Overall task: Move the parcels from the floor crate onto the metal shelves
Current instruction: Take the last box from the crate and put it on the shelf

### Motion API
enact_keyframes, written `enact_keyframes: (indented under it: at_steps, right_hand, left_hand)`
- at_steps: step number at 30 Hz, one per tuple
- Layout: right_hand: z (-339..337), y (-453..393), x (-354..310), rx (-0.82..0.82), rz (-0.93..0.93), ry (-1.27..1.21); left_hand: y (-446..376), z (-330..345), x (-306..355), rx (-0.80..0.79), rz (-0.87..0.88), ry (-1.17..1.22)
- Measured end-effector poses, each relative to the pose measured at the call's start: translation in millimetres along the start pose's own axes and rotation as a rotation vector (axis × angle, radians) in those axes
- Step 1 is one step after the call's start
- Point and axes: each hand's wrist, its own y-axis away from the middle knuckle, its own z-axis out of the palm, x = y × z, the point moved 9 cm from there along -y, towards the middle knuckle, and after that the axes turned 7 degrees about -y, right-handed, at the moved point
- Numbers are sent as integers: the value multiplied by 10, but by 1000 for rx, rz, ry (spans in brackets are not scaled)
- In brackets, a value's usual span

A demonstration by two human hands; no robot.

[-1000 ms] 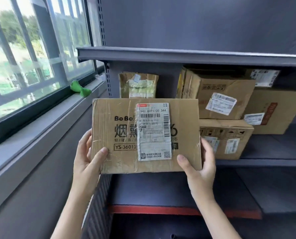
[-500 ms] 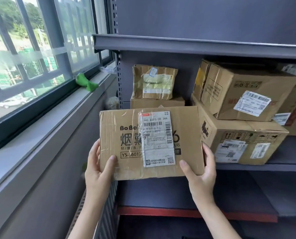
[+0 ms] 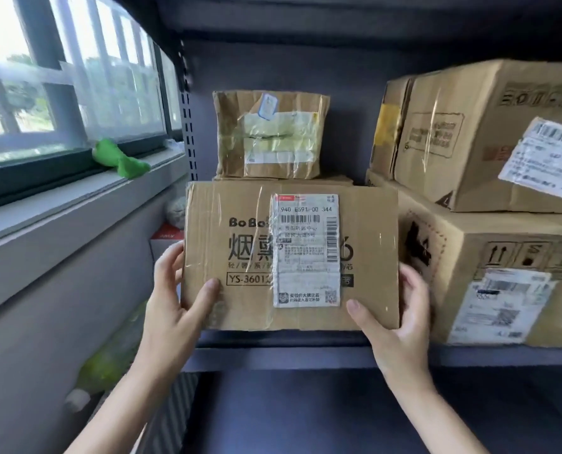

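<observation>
While both hands clasp it by its short ends, the flat parcel (image 3: 289, 257) stands on edge with its labelled face toward the camera and its long axis running left to right, parallel to the front lip of the metal shelf (image 3: 273, 357). The left hand (image 3: 175, 299) wraps the left end, thumb across the front face and fingers behind; the right hand (image 3: 394, 319) does the same at the right end, so each is clamped on the parcel and neither is nearer than the other. Its lower edge sits right at the shelf's front, though I cannot tell whether it already rests on the deck or hangs just above it. Directly behind it a small taped box (image 3: 270, 136) sits on another carton, of which only the top edge shows. Just beside the parcel's right end stands a stack of two large cartons (image 3: 489, 204). The coming move, as I judge it, is a straight push away from the hands into that gap, and the right fingers have little room against the stack.
</observation>
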Motion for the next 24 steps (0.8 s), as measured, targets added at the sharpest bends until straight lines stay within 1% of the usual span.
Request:
enact_keyframes:
  at_steps: [5, 8, 15, 24]
  right_hand:
    - [67, -70, 163, -56, -37, -3]
    - [103, -125, 231, -77, -35, 22]
    - [177, -381, 439, -87, -30, 236]
    - [233, -582, 602, -104, -22, 343]
  left_hand:
    - [-9, 59, -84, -6, 86, -11]
    - [-74, 119, -160, -30, 86, -52]
    - [-302, 216, -296, -62, 144, -257]
    - [-482, 339, -523, -56, 96, -250]
